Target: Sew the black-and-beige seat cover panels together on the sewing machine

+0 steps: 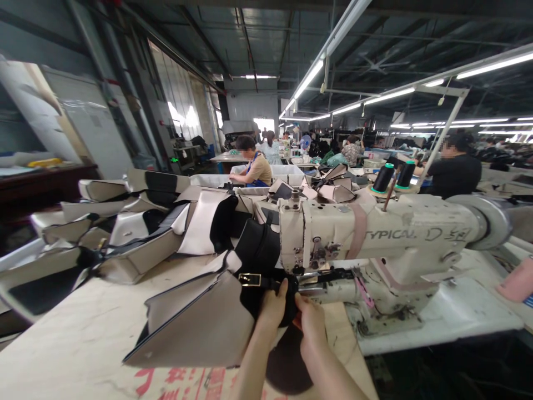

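Left hand [272, 304], right hand [310, 319] holding black bag [260, 250]

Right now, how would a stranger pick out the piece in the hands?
Find the cream sewing machine marked TYPICAL. At its left end, the left hand and right hand grip a beige-and-black bag piece. Among the pieces, it alone shows a gold buckle.

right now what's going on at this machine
A person is working at a cream sewing machine, holding a black and cream workpiece up to its arm. The left hand has a grip on the black part just beside a metal buckle. The right hand is against the same black part, though its grip is unclear. More similar pieces are piled on the table to the left. Other people sit at stations further back.
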### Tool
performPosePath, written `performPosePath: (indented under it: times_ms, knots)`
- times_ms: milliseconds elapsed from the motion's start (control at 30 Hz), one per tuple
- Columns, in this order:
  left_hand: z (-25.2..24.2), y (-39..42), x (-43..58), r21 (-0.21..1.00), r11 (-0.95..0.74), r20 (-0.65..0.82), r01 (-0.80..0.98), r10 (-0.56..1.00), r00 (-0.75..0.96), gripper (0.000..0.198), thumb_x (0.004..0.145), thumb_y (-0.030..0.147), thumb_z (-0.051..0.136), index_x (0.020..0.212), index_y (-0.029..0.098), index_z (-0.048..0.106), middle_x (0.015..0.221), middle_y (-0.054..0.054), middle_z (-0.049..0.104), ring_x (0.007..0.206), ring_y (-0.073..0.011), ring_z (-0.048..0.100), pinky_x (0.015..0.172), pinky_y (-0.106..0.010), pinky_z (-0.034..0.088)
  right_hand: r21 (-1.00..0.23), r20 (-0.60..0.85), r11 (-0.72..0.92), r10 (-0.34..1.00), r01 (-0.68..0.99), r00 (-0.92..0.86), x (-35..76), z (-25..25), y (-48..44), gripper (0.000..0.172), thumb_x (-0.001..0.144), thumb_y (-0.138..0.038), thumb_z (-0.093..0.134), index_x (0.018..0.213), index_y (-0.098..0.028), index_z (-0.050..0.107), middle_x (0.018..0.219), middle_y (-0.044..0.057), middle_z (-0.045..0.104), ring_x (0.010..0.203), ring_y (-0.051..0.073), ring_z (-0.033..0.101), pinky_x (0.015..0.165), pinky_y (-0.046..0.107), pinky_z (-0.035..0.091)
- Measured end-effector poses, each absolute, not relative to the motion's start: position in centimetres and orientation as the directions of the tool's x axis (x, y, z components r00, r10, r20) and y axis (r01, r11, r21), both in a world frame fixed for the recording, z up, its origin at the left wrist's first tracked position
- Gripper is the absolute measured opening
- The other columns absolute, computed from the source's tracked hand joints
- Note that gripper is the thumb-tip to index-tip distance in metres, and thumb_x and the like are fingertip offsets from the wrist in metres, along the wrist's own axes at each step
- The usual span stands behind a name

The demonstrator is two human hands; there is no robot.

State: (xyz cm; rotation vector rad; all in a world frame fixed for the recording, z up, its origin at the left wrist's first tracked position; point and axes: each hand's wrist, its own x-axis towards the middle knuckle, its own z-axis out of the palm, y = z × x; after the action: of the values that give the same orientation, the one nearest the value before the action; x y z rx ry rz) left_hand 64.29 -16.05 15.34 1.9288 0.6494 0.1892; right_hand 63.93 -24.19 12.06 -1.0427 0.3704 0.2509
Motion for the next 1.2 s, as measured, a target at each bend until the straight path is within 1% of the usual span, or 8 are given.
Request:
performPosePath:
  times_ms: [633, 800, 933, 1033, 1067, 1100, 1133, 1200]
  knots:
    - [14.4, -15.1, 65.6, 0.878, -0.324, -0.155, 0.353, 0.506, 0.849, 0.036, 0.082, 0.04, 0.049, 0.085, 0.009, 0.066, 0.097, -0.018, 0.068, 0.1, -0.0287, 0.061, 0.084, -0.031, 0.043, -0.828, -0.386, 0.445, -0.013, -0.341, 0.922, 64.4, 12.1, -23.9, 0.039, 0.057, -0.051, 0.072, 0.066, -0.013, 0.063, 0.053, 0.002, 0.06, 0.051, 0.015, 0.053, 0.046, 0.023, 0.04]
    - [14.0, -14.7, 66.0, 0.868, -0.33, -0.169, 0.372, 0.508, 0.845, 0.038, 0.081, 0.042, 0.049, 0.086, 0.008, 0.066, 0.094, -0.017, 0.069, 0.097, -0.0289, 0.062, 0.082, -0.032, 0.044, -0.876, -0.343, 0.359, 0.005, -0.322, 0.939, 64.7, 11.7, -23.5, 0.047, 0.06, -0.059, 0.067, 0.067, -0.013, 0.062, 0.052, 0.002, 0.059, 0.048, 0.013, 0.052, 0.044, 0.023, 0.039]
    - [13.6, -14.6, 66.3, 0.853, -0.356, -0.176, 0.383, 0.495, 0.851, 0.039, 0.083, 0.04, 0.048, 0.087, 0.006, 0.066, 0.094, -0.019, 0.068, 0.096, -0.0296, 0.062, 0.083, -0.033, 0.043, -0.942, -0.236, 0.212, 0.13, -0.26, 0.963, 64.9, 12.2, -25.8, 0.048, 0.063, -0.062, 0.064, 0.059, -0.014, 0.061, 0.05, 0.003, 0.057, 0.043, 0.015, 0.05, 0.042, 0.024, 0.038]
    - [13.6, -14.6, 66.4, 0.842, -0.369, -0.178, 0.394, 0.499, 0.848, 0.038, 0.084, 0.037, 0.047, 0.09, 0.005, 0.065, 0.101, -0.022, 0.066, 0.101, -0.0307, 0.059, 0.087, -0.034, 0.041, -0.998, -0.053, 0.031, 0.053, -0.054, 0.997, 65.2, 13.4, -33.1, 0.039, 0.066, -0.056, 0.066, 0.071, -0.016, 0.067, 0.068, 0.006, 0.065, 0.064, 0.021, 0.059, 0.061, 0.029, 0.045]
    - [13.7, -14.6, 66.4, 0.841, -0.368, -0.18, 0.397, 0.502, 0.846, 0.037, 0.084, 0.037, 0.047, 0.092, 0.005, 0.065, 0.103, -0.022, 0.065, 0.102, -0.0306, 0.059, 0.088, -0.034, 0.04, -0.96, 0.213, -0.204, -0.102, 0.189, 0.972, 65.4, 13.8, -36.6, 0.036, 0.072, -0.053, 0.062, 0.079, -0.018, 0.068, 0.079, 0.007, 0.067, 0.074, 0.022, 0.061, 0.071, 0.03, 0.046]
    - [13.7, -14.6, 66.4, 0.842, -0.365, -0.18, 0.398, 0.505, 0.844, 0.037, 0.084, 0.036, 0.048, 0.093, 0.005, 0.065, 0.106, -0.021, 0.065, 0.104, -0.0299, 0.058, 0.089, -0.033, 0.04, -0.825, 0.475, -0.427, -0.171, 0.37, 0.863, 65.8, 14.1, -40.5, 0.036, 0.075, -0.051, 0.059, 0.085, -0.018, 0.067, 0.088, 0.009, 0.067, 0.085, 0.025, 0.06, 0.081, 0.034, 0.044]
    - [13.8, -14.7, 66.3, 0.844, -0.362, -0.179, 0.396, 0.506, 0.844, 0.036, 0.084, 0.035, 0.048, 0.095, 0.006, 0.065, 0.108, -0.02, 0.064, 0.106, -0.029, 0.057, 0.089, -0.032, 0.039, -0.667, 0.654, -0.612, -0.207, 0.425, 0.728, 66.3, 14.3, -44.3, 0.036, 0.078, -0.048, 0.055, 0.091, -0.016, 0.066, 0.094, 0.012, 0.065, 0.09, 0.027, 0.059, 0.086, 0.037, 0.042]
    - [13.9, -14.7, 66.2, 0.852, -0.355, -0.173, 0.385, 0.503, 0.847, 0.035, 0.084, 0.035, 0.048, 0.098, 0.008, 0.065, 0.11, -0.018, 0.064, 0.108, -0.0267, 0.056, 0.09, -0.029, 0.039, -0.402, 0.809, -0.85, -0.155, 0.34, 0.568, 67.5, 14.3, -51.5, 0.04, 0.082, -0.044, 0.051, 0.104, -0.012, 0.061, 0.103, 0.015, 0.062, 0.098, 0.03, 0.056, 0.092, 0.043, 0.039]
